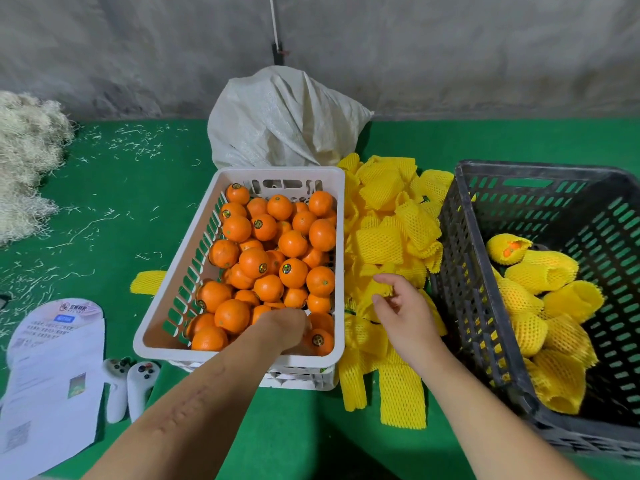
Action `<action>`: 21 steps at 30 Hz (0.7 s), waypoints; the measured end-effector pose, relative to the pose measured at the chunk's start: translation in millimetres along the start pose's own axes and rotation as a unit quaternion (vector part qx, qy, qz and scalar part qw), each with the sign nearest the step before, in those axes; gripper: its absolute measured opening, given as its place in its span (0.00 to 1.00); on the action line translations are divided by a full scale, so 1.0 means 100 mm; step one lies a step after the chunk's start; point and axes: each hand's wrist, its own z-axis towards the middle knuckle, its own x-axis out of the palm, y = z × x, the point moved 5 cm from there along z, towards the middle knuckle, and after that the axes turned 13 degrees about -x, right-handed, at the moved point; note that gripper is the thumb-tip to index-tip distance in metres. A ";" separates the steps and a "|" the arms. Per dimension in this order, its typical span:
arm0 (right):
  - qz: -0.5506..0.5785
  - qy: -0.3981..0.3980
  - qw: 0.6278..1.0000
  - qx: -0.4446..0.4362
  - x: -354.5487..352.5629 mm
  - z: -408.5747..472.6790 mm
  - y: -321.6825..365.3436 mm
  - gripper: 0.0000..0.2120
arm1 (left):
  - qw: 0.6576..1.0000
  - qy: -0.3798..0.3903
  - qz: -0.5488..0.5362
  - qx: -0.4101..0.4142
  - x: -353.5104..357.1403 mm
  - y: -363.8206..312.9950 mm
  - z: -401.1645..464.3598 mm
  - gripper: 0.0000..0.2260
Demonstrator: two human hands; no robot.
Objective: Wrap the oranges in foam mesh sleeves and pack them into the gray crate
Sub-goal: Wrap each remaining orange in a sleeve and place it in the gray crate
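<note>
Sleeves [401, 393] lie lengthwise toward the viewer beside gray crate [460, 306].

Green felt-like floor covering [138, 188] fills the lower view, littered with pale straw-like shreds — densest toward 10 o'clock, where a heap of the same shredded fibre [24, 168] sits. Rough gray concrete wall [450, 53] runs across 12 o'clock; a thin white cord [274, 19] hangs down it to a dark fitting. Light is even, soft, no hard shadows.
</note>
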 end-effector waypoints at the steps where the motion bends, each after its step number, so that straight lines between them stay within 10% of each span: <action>1: 0.017 0.000 1.000 0.000 0.01 0.00 0.04 0.14 | 1.000 -0.010 -0.013 0.005 -0.03 0.02 -0.06 0.15; 9: 0.112 -0.005 0.994 0.007 -0.04 -0.08 0.19 0.15 | 0.983 0.047 -0.177 0.031 -0.13 0.18 -0.25 0.27; 21: 0.136 -0.004 0.990 -0.033 -0.14 -0.22 0.53 0.08 | 0.762 -0.005 -0.619 0.189 -0.51 0.00 -0.93 0.24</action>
